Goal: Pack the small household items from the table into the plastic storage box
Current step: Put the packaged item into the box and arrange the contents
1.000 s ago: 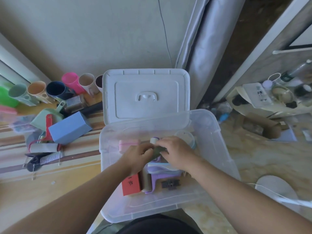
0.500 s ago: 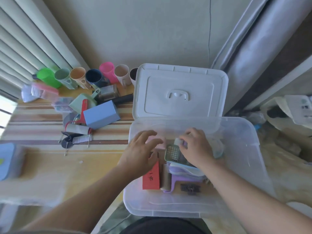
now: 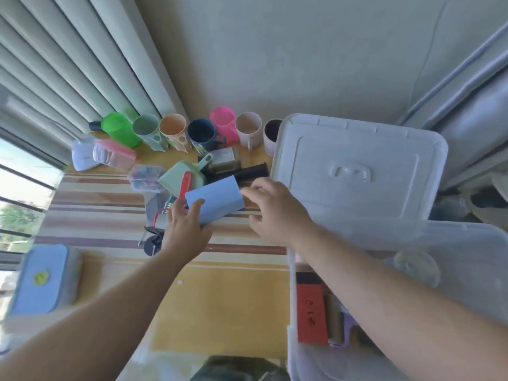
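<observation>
Fingers of the left hand (image 3: 183, 229) curl onto a smooth blue rectangular box (image 3: 215, 199) at frame centre, while the right hand (image 3: 277, 213) hovers open beside it.

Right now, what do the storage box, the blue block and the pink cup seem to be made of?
Storage box: clear, slightly cloudy plastic; its contents show through the wall.
Blue block: matte and plain pale blue, probably cardboard or plastic; the look leaves it open.
Pink cup: likely plastic, bright pink, with light glowing through its thin rim.
</observation>
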Demonstrator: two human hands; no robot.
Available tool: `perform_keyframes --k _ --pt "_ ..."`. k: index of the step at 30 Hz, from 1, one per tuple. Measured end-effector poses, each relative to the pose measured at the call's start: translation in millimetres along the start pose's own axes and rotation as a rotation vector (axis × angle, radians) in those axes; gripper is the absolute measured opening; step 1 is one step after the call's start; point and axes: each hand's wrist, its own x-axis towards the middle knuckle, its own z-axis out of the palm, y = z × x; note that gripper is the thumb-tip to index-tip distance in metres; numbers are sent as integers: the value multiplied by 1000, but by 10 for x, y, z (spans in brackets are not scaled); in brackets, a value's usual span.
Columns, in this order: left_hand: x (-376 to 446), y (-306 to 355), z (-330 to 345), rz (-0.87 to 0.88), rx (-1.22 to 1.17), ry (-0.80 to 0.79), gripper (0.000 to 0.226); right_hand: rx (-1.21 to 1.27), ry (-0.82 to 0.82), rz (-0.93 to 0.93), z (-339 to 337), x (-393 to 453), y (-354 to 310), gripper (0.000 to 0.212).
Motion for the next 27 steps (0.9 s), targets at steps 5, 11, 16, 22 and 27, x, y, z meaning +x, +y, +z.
perform_keyframes --k 5,11,16,22,27 --pt "521 -359 -34 101 137 -65 95 -181 -298 146 538 870 1 68" --pt "870 -504 70 185 190 -120 102 -319 -406 231 872 1289 125 99" --pt "687 -538 152 216 -21 -133 96 -386 -425 259 885 1137 -21 98" --pt "174 -567 -361 272 -161 -46 103 -197 -331 145 415 789 -224 81" --pt "-282 -52 -1107 546 -206 57 101 -68 -66 36 -557 35 -302 84"
